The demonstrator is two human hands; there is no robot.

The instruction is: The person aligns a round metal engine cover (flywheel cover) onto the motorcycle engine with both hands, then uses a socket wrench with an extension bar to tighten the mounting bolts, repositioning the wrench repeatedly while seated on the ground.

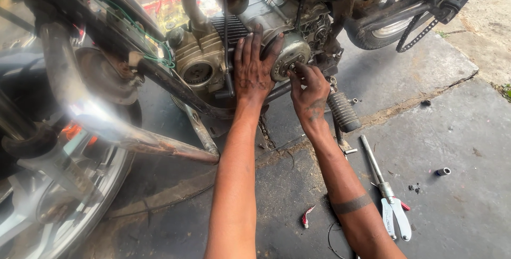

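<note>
My left hand (254, 67) lies flat with fingers spread on a motorcycle engine (213, 51), its fingertips against the round metal side cover (293, 51). My right hand (308, 90) is just right of it, fingers pinched on a small part at the lower middle of that cover; the part is mostly hidden by my fingertips. Both hands are dark with grease. A ribbed footrest (343, 111) sticks out just below my right hand.
A chrome exhaust pipe (106, 126) and a spoked wheel (58, 200) fill the left. On the concrete floor lie a long socket wrench (375, 166), white-handled pliers (396, 219), a small socket (443, 172) and a small red-and-white piece (306, 216). Another wheel (386, 30) stands behind.
</note>
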